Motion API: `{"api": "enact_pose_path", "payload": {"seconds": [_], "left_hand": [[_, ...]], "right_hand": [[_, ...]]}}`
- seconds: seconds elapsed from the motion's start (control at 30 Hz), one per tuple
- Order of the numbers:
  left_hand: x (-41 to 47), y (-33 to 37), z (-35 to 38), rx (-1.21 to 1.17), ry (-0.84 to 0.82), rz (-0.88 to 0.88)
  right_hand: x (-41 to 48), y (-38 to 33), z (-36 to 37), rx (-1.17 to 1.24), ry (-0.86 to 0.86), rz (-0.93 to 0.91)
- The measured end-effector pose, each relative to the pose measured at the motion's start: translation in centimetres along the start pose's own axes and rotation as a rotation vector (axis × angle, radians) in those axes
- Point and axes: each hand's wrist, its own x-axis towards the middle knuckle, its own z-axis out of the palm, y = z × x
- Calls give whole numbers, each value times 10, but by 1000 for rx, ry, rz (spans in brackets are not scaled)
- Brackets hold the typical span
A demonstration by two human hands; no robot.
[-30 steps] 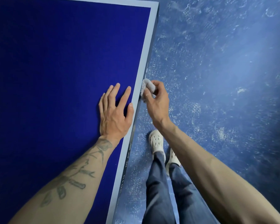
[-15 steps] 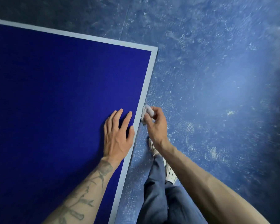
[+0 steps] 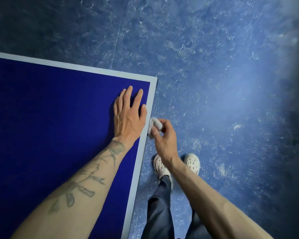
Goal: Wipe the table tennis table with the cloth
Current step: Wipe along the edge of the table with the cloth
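At the near right corner of the table tennis table (image 3: 50,126), seen from the head camera looking down, the deep blue top fills the left half of the picture. A pale border line (image 3: 139,163) runs along its far edge and down its right edge, and the two stretches meet at the corner (image 3: 154,79).

The left hand (image 3: 128,116) lies flat on the blue top, just inside the right edge and a little short of the corner. Its fingers are straight and slightly spread, pointing toward the far edge, and they grasp nothing. The thumb tip reaches the border line. The left forearm comes up across the table from the lower left and carries a dark branch-and-leaf tattoo (image 3: 86,185).

The right hand (image 3: 164,137) is off the table, just beside its right edge and close under the left thumb. Its fingers and thumb are curled around a small bunched whitish cloth (image 3: 154,124) and pinch it. The cloth sits against the side edge of the table, at the outer rim of the border line. Whether it presses on the top face or only on the side of the edge cannot be told.

Below the right hand, on the mottled blue floor (image 3: 223,83), stand two pale perforated shoes (image 3: 160,167), one partly hidden by the right wrist, the other (image 3: 192,162) farther from the table. Dark trousers (image 3: 160,213) rise from them toward the bottom of the picture. The floor is marked all over with whitish scuffs, and a thin pale line crosses it beyond the table's far edge.
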Motion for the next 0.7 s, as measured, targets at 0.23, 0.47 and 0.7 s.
{"api": "enact_pose_path", "payload": {"seconds": [0.23, 0.47, 0.7], "left_hand": [[40, 8, 9, 27, 62, -94], [40, 12, 20, 55, 104, -160], [40, 12, 18, 49, 98, -158]], "right_hand": [[98, -53, 2, 37, 25, -23], [72, -28, -6, 31, -58, 85], [154, -73, -17, -32, -158, 0]]}}
